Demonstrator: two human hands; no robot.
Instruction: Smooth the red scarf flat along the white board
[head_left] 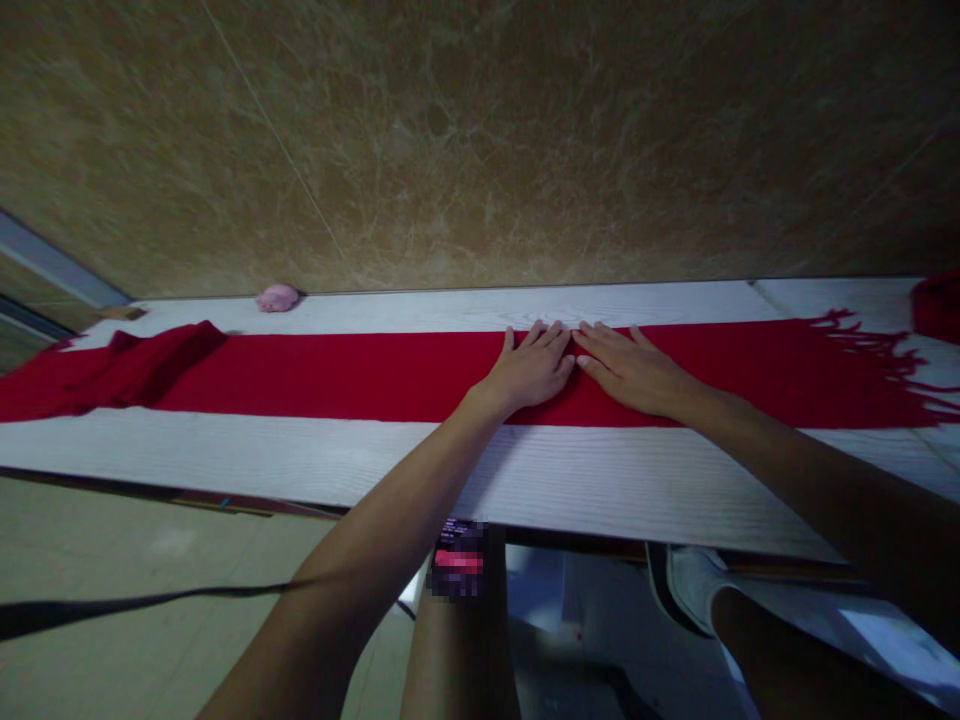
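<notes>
A long red scarf point(360, 375) lies stretched lengthwise along a white wood-grain bench point(300, 450). My left hand point(531, 368) rests flat on the scarf near its middle, fingers spread and pointing to the far edge. Beside it, my right hand point(626, 368) lies palm down on the same cloth, its fingers also apart. The fingertips of both hands almost meet. On the right the scarf ends in a loose fringe point(889, 350). Toward the left its cloth is bunched and folded over.
A brown marble wall point(480, 150) rises behind the bench. Against it sits a small pink object point(278, 297). More red cloth point(937, 305) is at the far right. A phone point(457, 560), partly blurred out, lies on my leg. A dark strap point(150, 605) crosses the lower left.
</notes>
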